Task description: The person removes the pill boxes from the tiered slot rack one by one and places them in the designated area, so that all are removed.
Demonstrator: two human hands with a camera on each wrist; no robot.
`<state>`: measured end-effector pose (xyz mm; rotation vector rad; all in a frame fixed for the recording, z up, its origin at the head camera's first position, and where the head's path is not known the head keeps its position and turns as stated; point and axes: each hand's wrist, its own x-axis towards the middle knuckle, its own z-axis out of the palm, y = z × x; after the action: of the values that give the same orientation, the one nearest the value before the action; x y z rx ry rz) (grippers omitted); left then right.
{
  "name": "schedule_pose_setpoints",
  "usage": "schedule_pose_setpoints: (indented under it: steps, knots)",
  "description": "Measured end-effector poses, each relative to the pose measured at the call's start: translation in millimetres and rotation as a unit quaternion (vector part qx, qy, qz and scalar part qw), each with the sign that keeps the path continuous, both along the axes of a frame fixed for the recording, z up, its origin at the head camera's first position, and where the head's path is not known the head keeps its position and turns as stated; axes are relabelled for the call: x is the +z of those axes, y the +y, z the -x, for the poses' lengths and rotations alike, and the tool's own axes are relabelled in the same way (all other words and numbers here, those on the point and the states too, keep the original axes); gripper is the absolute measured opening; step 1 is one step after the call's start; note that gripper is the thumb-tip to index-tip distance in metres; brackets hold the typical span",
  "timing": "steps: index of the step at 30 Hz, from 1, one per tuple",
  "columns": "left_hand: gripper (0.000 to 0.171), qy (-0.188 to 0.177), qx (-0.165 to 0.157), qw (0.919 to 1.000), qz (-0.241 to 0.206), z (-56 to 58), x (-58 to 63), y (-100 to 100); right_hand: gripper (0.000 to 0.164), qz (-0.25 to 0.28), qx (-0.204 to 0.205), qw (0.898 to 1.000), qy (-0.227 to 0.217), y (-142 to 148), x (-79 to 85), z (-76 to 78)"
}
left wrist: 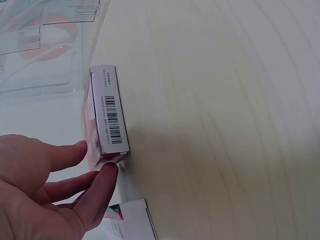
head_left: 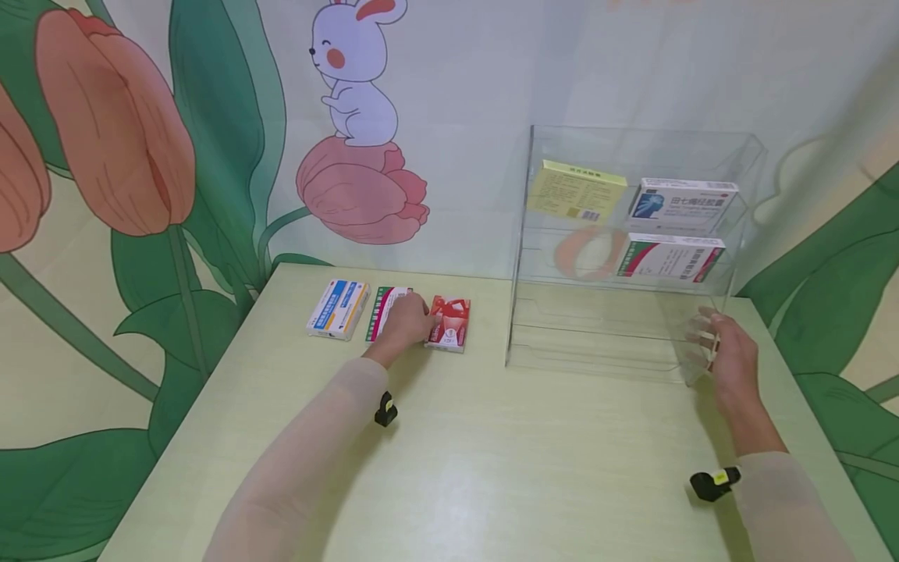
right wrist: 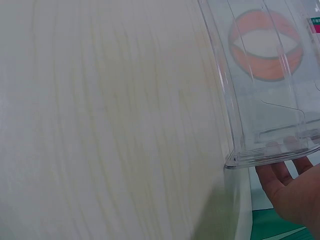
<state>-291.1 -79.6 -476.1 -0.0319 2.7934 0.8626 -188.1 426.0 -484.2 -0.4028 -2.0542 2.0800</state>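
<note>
My left hand (head_left: 405,324) is at the left edge of a small red medicine box (head_left: 453,324) lying on the table. In the left wrist view, the thumb and fingertips touch the end of this box (left wrist: 111,112), with a gap between them. Partly under the hand lies a green, white and magenta medicine box (head_left: 380,308). A blue, white and orange medicine box (head_left: 339,310) is farther left. My right hand (head_left: 733,363) rests its fingers on the right side wall of a clear acrylic display rack (head_left: 597,351); its fingertips show through the plastic in the right wrist view.
On the rack's upper tier stand a yellow box (head_left: 576,191) and a white-and-blue box (head_left: 683,204). Below the latter is a green, white and magenta box (head_left: 670,257). A printed curtain (head_left: 470,117) hangs behind the pale table (head_left: 534,453).
</note>
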Motion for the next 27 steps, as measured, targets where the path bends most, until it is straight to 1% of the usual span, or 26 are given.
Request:
schedule_pose_setpoints:
  steps: [3,6,9,11,15,20,24,27]
  knots:
    - [0.031,0.003,-0.007,1.0000,-0.003,-2.8,4.8,-2,0.052,0.003,0.004,1.000,0.000,-1,0.6,-0.6]
    - [0.034,0.009,-0.011,0.9997,-0.019,-5.6,10.7,-4,0.051,0.004,0.006,1.000,0.002,-2,1.4,-1.1]
    - [0.038,0.020,-0.020,0.9991,-0.033,-10.0,19.8,-6,0.052,-0.002,0.006,1.000,0.000,-3,1.9,-1.3]
    - [0.040,0.032,-0.030,0.9982,-0.040,-14.2,28.4,-5,0.053,-0.010,0.004,1.000,-0.005,-3,2.0,-1.3]
    - [0.043,0.074,-0.055,0.9946,-0.048,-25.4,54.5,-2,0.053,-0.013,0.003,1.000,-0.009,-3,2.0,-2.0]
    - [0.043,0.136,-0.089,0.9839,-0.073,-39.1,91.6,7,0.051,0.013,0.000,1.000,0.003,-3,1.8,-3.6]
    - [0.044,0.163,-0.112,0.9761,-0.090,-53.1,117.8,19,0.051,0.017,-0.004,1.000,0.005,-4,2.7,-4.3]
    - [0.045,0.172,-0.129,0.9716,-0.098,-64.4,133.4,29,0.054,0.012,-0.001,1.000,0.002,-4,3.4,-3.2]
